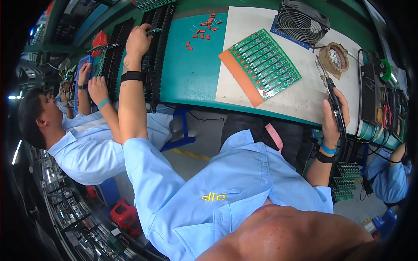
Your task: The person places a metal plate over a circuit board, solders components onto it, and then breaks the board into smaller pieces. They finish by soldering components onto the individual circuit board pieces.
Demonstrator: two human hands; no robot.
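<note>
My left hand (138,42) reaches to the far left, over the black slotted racks (157,65). Its fingers are closed at the edge of a small green circuit board (154,31), mostly hidden by the hand. On the right, my right hand (334,114) is wrapped round a black soldering gun (333,99), its metal tip pointing up beside a round brown pot (334,58) of silvery bits. Between my hands a green panel of several narrow circuit boards (266,63) lies tilted on an orange-brown sheet (244,81), apart from both hands.
Red components (208,27) with wire leads lie scattered on the teal mat (187,71). A black fan (302,24) stands at the back right. Beside the right edge are a green solder spool (386,71) and red-handled pliers (385,114). A co-worker (87,135) works close at left.
</note>
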